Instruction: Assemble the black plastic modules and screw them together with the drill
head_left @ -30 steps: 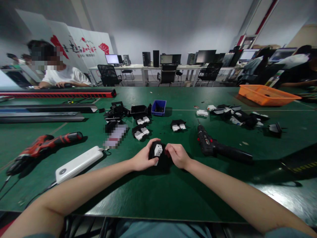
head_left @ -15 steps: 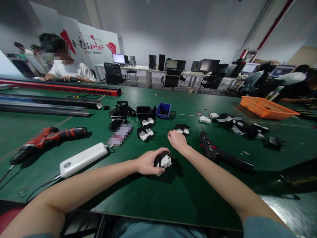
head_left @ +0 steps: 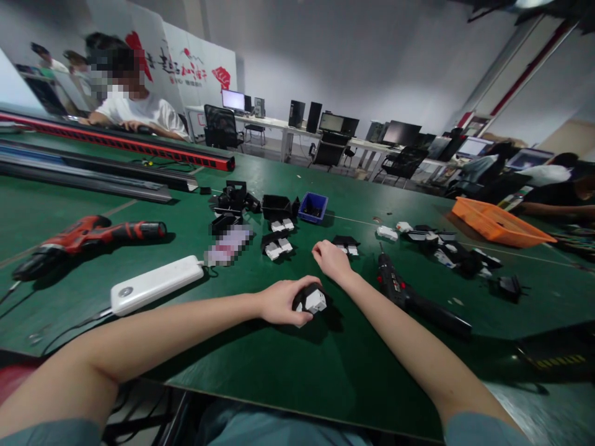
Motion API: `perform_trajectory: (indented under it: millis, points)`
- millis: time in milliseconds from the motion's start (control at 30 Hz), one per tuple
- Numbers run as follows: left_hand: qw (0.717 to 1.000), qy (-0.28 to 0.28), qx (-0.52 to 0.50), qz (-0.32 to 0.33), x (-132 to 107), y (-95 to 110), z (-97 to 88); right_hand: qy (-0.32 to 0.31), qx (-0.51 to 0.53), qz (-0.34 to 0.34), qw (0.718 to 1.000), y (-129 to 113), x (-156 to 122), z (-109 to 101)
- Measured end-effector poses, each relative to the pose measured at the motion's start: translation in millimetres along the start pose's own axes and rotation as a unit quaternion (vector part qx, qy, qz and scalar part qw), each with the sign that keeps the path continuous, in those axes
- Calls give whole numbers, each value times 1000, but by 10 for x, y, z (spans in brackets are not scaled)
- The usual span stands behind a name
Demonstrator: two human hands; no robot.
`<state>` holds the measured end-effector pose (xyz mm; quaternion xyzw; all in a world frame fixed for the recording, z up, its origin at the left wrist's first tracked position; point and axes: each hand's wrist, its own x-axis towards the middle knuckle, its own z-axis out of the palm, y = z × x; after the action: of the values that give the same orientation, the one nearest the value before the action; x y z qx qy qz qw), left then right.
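My left hand [head_left: 283, 301] is closed around a black-and-white plastic part [head_left: 315, 301], held low over the green table [head_left: 274, 371]. White blocks on the part face right. Farther forward, my right hand [head_left: 331, 260] has its fingers curled together in a pinch; whatever they hold, if anything, is too small to make out. Just behind that hand lies a similar black part with white blocks [head_left: 348, 244], partly covered by it. To the right of my right forearm rests a black electric screwdriver [head_left: 395, 282], its bit pointing away.
A blue bin [head_left: 313, 207] with small pieces stands beyond my hands, beside several black-and-white parts [head_left: 277, 248]. On the left lie a red drill [head_left: 88, 238], a white power bank [head_left: 157, 285] and long rails [head_left: 93, 173]. An orange tray [head_left: 502, 223] is at right. A person sits across.
The whole view has tilted and shifted slightly. My left hand still grips the black-and-white part, and my right hand stays pinched by the other part with little visible movement.
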<state>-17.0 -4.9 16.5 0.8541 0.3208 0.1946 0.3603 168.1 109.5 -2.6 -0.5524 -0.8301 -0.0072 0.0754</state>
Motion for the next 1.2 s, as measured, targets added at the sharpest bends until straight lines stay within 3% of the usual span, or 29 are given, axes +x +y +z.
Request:
perform_trajectory:
  millis: [267, 467, 567, 633, 733, 867, 1067, 1133, 1200]
  points:
    - [1000, 5, -8, 2, 0, -17, 2, -19, 74, 9, 997, -48, 49, 37]
    - [996, 49, -76, 2, 19, -104, 71, -15, 241, 51, 969, -3, 83, 34]
    - [973, 137, -186, -25, 73, -227, 126, -14, 383, 61, 922, 40, -69, 32]
    - [936, 189, -285, -83, 123, -316, 147, -16, 484, 76, 872, 81, -243, 30]
    - [869, 212, -419, -158, 192, -399, 137, -18, 614, 104, 782, 161, -533, 2]
    - [816, 237, -502, -160, 232, -389, 93, -26, 728, 123, 675, 234, -771, -64]
    - [827, 278, -457, -173, 233, -321, 99, -25, 811, 114, 573, 105, -811, -50]
    - [840, 281, -431, -173, 248, -317, 121, -18, 821, 91, 563, 2, -834, -30]
    - [854, 288, -398, -171, 269, -315, 145, -12, 814, 67, 577, -108, -868, -19]
